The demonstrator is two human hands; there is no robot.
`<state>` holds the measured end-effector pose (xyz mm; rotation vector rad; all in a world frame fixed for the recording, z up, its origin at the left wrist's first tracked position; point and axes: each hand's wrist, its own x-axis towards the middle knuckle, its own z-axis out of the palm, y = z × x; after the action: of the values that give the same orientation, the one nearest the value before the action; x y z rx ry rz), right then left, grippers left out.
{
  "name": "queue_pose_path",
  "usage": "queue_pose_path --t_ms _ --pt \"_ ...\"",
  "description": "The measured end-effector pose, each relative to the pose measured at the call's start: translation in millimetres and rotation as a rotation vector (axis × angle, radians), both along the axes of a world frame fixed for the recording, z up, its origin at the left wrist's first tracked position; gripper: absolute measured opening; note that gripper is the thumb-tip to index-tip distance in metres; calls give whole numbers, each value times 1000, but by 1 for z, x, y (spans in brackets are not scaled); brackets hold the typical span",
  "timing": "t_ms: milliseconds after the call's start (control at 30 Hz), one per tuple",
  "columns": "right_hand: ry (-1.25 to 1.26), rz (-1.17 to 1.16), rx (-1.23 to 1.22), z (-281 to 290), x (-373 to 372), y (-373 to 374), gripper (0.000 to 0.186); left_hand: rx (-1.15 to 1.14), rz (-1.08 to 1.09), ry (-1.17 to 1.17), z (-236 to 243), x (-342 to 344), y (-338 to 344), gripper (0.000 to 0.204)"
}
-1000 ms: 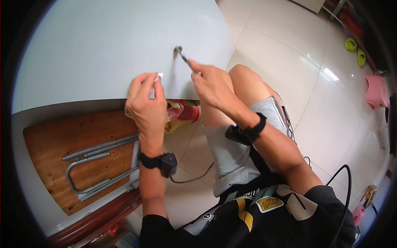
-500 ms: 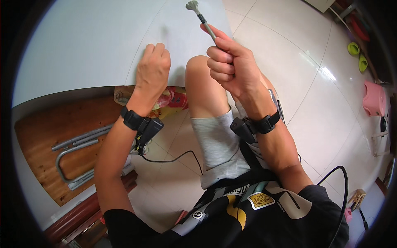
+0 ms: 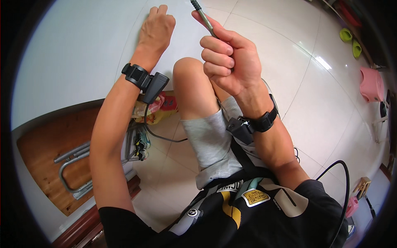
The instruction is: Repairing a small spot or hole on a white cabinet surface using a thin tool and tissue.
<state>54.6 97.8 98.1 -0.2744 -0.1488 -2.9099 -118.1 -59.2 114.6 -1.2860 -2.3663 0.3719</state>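
In my right hand [image 3: 233, 62] is a slim grey-green metallic rod [image 3: 205, 20] with a dark ribbed neck. My fingers wrap round its lower part, and the index finger lies along it. The rod's top end runs out of the picture at the upper edge. Over the white tabletop [image 3: 91, 49] my left hand [image 3: 157, 29] is closed, back of the hand up. Its fingertips are hidden, so whether anything is in them does not show. A black strap with a small black box [image 3: 155, 87] sits on my left wrist, and a similar box [image 3: 240, 129] on my right.
Under the table stand a brown wooden board [image 3: 45, 165] with folded metal legs [image 3: 74, 177] and a colourful bag [image 3: 159, 109]. My bare knee [image 3: 188, 70] is close to the table edge. Green slippers [image 3: 351, 41] and a pink stool [image 3: 371, 84] are on the tiled floor at right.
My left hand has moved up and away over the tabletop, still closed. The rod has risen with my right hand, so its flared, scalloped head has left the picture. The whole view has shifted slightly.
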Motion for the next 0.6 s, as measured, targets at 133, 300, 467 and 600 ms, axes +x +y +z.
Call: queue_pose_path --t_ms 133,300,467,600 --pt "3 -3 -8 3 5 6 46 112 83 -143 -31 10 -16 10" --pt "16 8 -27 -1 7 12 46 -116 61 -223 -38 59 -54 4" --pt "26 27 -61 -1 4 10 46 81 145 -448 -59 105 -121 5" --pt "-89 91 27 -7 2 -2 31 418 297 -479 -64 166 -153 12"
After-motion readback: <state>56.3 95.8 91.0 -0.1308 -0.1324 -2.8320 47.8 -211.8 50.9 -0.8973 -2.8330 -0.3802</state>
